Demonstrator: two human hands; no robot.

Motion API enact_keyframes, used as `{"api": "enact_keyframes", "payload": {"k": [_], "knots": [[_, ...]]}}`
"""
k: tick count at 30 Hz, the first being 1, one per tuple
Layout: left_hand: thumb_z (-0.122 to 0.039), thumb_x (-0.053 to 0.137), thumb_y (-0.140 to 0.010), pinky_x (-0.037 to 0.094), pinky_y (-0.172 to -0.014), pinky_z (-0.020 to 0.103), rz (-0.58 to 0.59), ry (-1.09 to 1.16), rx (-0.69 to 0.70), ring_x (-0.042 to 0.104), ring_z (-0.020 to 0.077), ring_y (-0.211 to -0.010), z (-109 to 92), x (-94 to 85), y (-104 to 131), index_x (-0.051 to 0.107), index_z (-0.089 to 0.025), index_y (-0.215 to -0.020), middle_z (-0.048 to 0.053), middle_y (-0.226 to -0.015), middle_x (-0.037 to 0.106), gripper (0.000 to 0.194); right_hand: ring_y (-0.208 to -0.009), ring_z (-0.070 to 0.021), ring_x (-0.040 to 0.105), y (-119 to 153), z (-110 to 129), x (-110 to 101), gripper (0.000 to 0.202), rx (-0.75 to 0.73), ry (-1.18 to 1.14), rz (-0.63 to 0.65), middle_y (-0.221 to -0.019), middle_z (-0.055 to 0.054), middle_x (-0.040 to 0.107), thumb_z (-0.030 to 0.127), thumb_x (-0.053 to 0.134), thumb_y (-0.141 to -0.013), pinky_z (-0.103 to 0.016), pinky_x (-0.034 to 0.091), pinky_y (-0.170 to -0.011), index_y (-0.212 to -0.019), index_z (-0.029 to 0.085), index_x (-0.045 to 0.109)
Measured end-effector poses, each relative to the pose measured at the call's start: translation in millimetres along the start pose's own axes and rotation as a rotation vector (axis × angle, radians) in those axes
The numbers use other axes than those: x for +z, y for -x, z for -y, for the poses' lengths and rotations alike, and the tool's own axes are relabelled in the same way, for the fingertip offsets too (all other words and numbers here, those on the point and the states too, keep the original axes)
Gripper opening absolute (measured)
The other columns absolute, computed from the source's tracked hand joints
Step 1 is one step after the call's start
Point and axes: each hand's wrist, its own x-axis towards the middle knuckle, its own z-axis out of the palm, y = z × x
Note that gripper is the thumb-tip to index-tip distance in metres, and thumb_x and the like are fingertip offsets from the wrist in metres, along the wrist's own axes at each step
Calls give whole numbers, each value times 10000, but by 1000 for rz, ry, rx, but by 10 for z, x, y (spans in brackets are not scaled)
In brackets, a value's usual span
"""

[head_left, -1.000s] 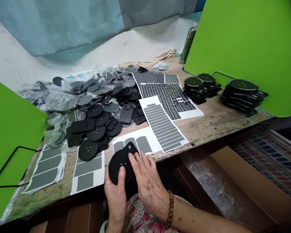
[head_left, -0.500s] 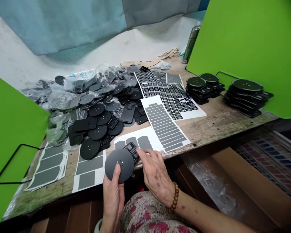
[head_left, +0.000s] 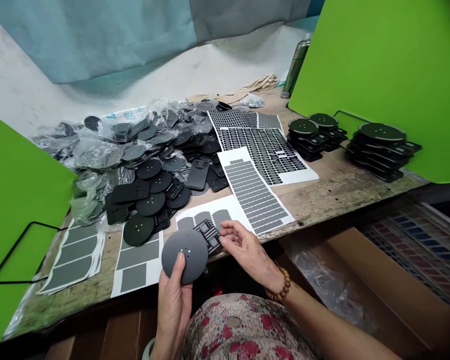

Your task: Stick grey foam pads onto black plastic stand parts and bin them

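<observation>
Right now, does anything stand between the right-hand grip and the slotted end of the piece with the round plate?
Nothing visible does. The right-hand grip is right beside the slotted end; whether they touch, I can't tell. The round plate, held in the left-hand grip, lies on the opposite side.

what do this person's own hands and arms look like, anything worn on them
Both the left hand and the right hand are ungloved. A bracelet of round brown beads circles the right wrist, and no sleeve shows on that forearm. A pale band or cuff shows at the left wrist; which it is, I can't tell.
</observation>
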Motion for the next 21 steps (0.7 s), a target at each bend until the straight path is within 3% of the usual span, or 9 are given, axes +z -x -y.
{"api": "enact_keyframes", "payload": {"k": [5,10,15,21], "knots": [[-319,687,-756,466,-953,319,31,0,-3,603,215,-1073,7,13,18,537,-239,-1254,60,-1149,661,526,-635,-90,548,-11,35,99,240,83,-190,98,-780,11,592,202,547,-748,-234,469,-605,-981,182,492],[-310,712,-730,457,-962,318,55,-13,-40,582,222,-1106,-6,-3,10,542,-222,-1247,61,-1163,654,551,-494,-51,481,-12,23,40,169,170,-351,175,-632,74,519,177,564,-698,-172,376,-480,-807,190,435],[-351,737,-695,464,-950,353,83,-51,-80,600,250,-1070,-35,-17,-39,566,-171,-1220,96,-1143,662,581,-528,-58,524,31,-3,-32,242,213,-461,261,-713,50,573,198,626,-693,-186,406,-507,-877,181,470],[-372,625,-803,462,-945,322,190,73,34,568,207,-1121,-16,66,-20,494,-276,-1291,62,-1231,613,514,-602,-84,591,162,-62,133,307,282,-679,122,-764,16,610,278,712,-694,-213,464,-584,-888,171,500]]}}
